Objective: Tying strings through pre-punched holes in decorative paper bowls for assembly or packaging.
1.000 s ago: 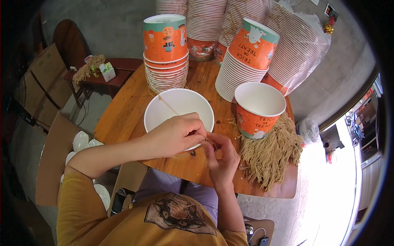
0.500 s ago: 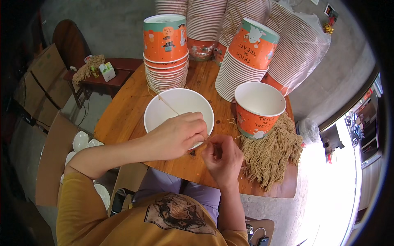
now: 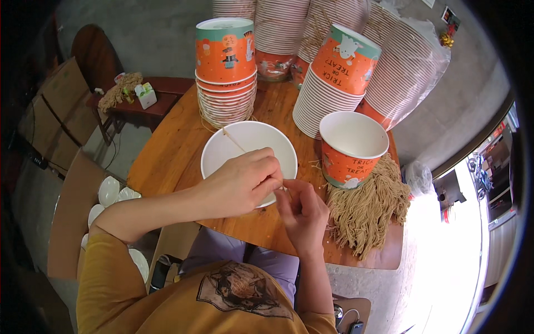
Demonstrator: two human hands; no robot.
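Note:
A paper bucket with a white inside [image 3: 219,153] stands mouth up in front of me, under my hands. Tan string [image 3: 234,142] runs from its far left rim across the mouth toward my left hand [image 3: 245,182]. That hand is closed on the string, its fingers curled over the near side of the bucket. Just right of it, my right hand [image 3: 305,218] pinches the string, fingertips almost touching the left ones. The exact pinch and any knot there are too small to make out.
Orange printed buckets stand in upside-down stacks, one at the left [image 3: 225,55] and one at the right [image 3: 334,83]. An upright orange bucket [image 3: 356,161] rests by a bundle of tan strings [image 3: 367,214]. Plastic-wrapped stacks [image 3: 403,67] line the back of the wooden table [image 3: 167,161].
The bucket under my hands has shifted slightly right. My right thumb and index finger have moved a little against the left fingertips; both hands stay close together.

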